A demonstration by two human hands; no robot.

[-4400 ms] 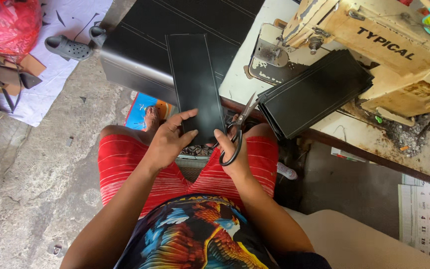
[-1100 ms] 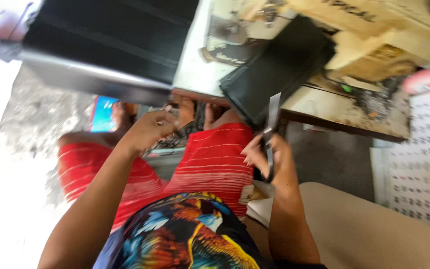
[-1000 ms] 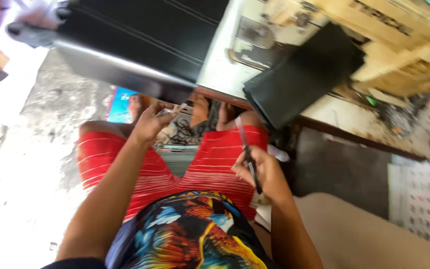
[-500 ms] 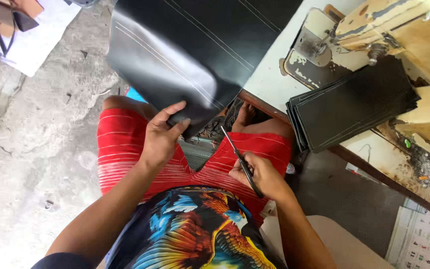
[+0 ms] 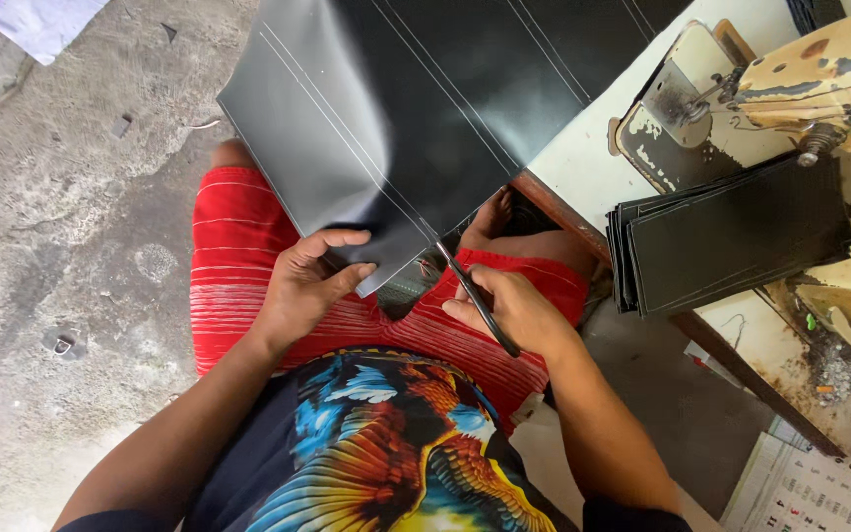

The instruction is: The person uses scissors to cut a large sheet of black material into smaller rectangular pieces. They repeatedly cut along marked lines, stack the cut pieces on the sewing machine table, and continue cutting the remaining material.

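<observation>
I'd keep my left hand (image 5: 305, 286) pinching the black leather sheet (image 5: 396, 118) taut while my right hand (image 5: 509, 313), closed round the scissors (image 5: 473, 296), cuts along the white chalk line (image 5: 347, 138).

I count one big black sheet (image 5: 416, 108), one pair of scissors (image 5: 475, 296), one stack of cut black strips (image 5: 731, 236), one sewing machine (image 5: 800, 89), and one calendar (image 5: 829, 488).

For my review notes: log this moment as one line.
left hand: grips black sheet edge | right hand: scissors at marked line | cut strips stack on table
</observation>
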